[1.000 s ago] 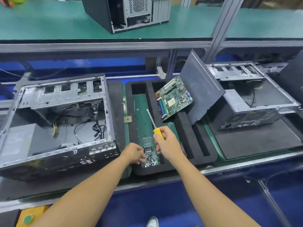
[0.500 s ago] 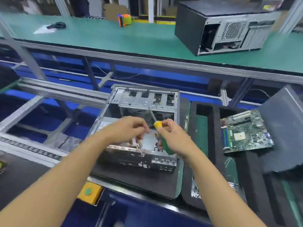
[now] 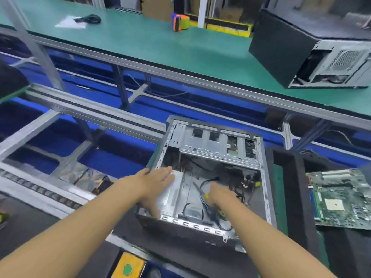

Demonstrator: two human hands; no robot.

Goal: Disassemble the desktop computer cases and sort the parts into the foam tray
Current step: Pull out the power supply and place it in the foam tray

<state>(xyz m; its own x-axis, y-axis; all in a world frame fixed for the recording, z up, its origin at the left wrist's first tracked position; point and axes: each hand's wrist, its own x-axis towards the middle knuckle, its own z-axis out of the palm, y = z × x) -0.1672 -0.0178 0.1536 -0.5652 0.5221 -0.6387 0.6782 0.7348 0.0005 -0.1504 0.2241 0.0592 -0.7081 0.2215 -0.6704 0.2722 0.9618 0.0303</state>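
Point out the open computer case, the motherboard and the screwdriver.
open computer case [image 3: 210,152]: head view, on its metal drive cage.
motherboard [image 3: 337,204]: head view, on its pale central socket.
screwdriver [image 3: 206,196]: head view, on the yellow collar of its handle.

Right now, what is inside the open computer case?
Black cables, a silver metal box under the left hand, and the right hand holding a screwdriver. The hands hide part of the case floor.

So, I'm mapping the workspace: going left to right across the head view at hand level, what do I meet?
Left hand flat on the silver metal box → right hand gripping the yellow-and-green screwdriver → black foam tray → green rectangular motherboard.
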